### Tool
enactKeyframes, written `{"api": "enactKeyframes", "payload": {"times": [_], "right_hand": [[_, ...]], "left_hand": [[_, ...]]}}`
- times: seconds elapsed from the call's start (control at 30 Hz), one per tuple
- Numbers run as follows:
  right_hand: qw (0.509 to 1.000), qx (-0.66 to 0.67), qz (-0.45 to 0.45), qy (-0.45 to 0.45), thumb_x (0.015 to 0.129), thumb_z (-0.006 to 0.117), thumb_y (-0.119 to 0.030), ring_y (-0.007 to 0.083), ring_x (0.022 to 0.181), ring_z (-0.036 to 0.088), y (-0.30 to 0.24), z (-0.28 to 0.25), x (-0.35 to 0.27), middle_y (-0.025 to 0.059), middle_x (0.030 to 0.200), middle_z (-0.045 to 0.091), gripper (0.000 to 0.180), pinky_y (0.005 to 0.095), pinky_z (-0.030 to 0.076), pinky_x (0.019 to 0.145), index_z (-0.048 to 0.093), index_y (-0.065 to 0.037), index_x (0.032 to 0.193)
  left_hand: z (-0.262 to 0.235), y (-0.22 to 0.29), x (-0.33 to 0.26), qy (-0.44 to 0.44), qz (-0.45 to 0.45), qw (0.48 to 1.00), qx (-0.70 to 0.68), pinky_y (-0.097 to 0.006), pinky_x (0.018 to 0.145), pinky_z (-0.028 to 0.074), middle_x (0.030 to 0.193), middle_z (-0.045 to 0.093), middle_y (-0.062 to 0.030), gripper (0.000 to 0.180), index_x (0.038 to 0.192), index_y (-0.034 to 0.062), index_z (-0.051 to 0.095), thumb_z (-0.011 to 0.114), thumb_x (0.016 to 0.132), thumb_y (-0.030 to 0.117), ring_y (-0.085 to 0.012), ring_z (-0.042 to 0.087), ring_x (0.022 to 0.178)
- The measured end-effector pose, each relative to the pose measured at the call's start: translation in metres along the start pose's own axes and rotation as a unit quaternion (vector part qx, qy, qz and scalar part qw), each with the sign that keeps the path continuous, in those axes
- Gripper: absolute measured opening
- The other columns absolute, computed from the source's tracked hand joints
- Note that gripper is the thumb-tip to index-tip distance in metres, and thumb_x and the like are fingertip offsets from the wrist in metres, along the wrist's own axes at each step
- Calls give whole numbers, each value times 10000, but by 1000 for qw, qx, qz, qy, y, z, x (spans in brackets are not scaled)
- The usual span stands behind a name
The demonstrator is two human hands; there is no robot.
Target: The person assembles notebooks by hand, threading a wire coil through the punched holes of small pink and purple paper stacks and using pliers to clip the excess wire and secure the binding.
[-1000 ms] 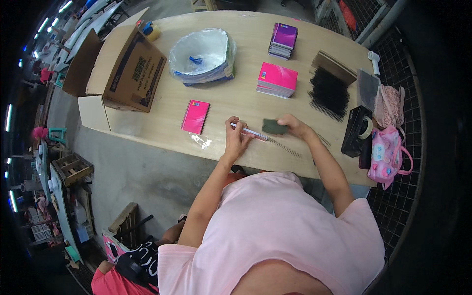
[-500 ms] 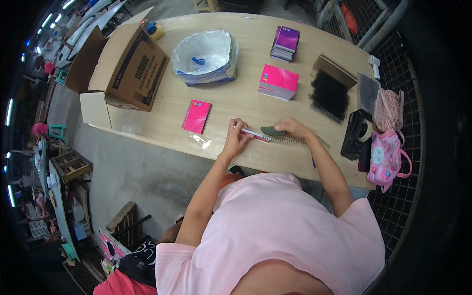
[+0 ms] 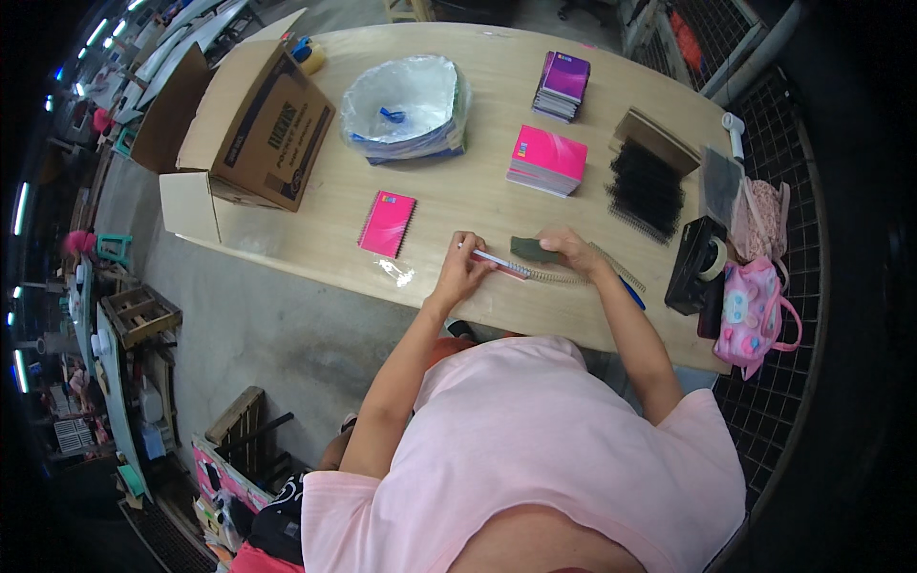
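Note:
My left hand [image 3: 463,268] pinches a small notebook [image 3: 499,265], held with its bound edge up. A long thin wire coil [image 3: 564,278] runs through that edge and sticks out to the right across the table. My right hand [image 3: 570,250], slightly blurred, grips a dark green pad [image 3: 533,250] just above the coil; whether pad and coil touch, I cannot tell. Left of my left hand lies a pink spiral notebook [image 3: 388,224] with its coil in place. A slim blue object [image 3: 632,293] lies beside my right forearm, partly hidden by it.
Pink notebooks [image 3: 546,160] and purple notebooks [image 3: 562,86] stand in stacks farther back. Black coils [image 3: 646,191] lie at the right by a tape dispenser [image 3: 695,265] and a pink bag [image 3: 750,310]. A plastic-lined basin [image 3: 406,110] and an open carton [image 3: 263,129] stand left.
The view has shifted slightly. My right hand and the green pad have moved a little, and more of the blue object shows beside my forearm. My left hand keeps its hold on the notebook.

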State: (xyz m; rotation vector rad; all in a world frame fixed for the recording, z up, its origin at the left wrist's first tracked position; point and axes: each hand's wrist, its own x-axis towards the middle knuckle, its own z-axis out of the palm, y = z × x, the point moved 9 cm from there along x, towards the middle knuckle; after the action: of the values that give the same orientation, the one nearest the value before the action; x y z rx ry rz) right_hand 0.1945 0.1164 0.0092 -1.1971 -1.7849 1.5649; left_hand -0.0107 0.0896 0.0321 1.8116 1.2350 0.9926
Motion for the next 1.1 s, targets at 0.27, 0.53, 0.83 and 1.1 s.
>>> {"api": "enactKeyframes", "payload": {"times": [0.27,0.53,0.83,1.1], "right_hand": [[997,57,52,-29,882,667,-393,156,851,597,7,12,0,82,863,689,458,292,484,799,723,53,972],[999,30,39,-24,873,687,-360,246,904,640,17,11,-4,171,961,710,405,345,490,834,740,18,1008],[996,75,3,-47,878,652,-368,239,908,646,-3,28,-7,164,966,690,415,314,488,811,741,-1,1052],[1000,-21,-7,-5,859,686,-436,235,825,647,-13,34,-1,162,871,706,471,337,503,783,743,0,1028]], "left_hand": [[-4,-1,-4,16,15,1000,23,-398,762,477,1020,505,-140,385,980,44,532,817,748,158,-318,543,905],[1,-4,-4,13,0,1000,15,-394,753,478,1002,502,-133,400,997,47,535,820,750,179,-313,542,899],[-3,-1,-7,10,24,1000,9,-399,770,471,982,518,-137,401,982,51,542,830,735,182,-324,540,908],[-6,1,-12,5,24,999,28,-420,783,458,971,526,-133,402,970,63,543,835,726,191,-344,532,915]]}}
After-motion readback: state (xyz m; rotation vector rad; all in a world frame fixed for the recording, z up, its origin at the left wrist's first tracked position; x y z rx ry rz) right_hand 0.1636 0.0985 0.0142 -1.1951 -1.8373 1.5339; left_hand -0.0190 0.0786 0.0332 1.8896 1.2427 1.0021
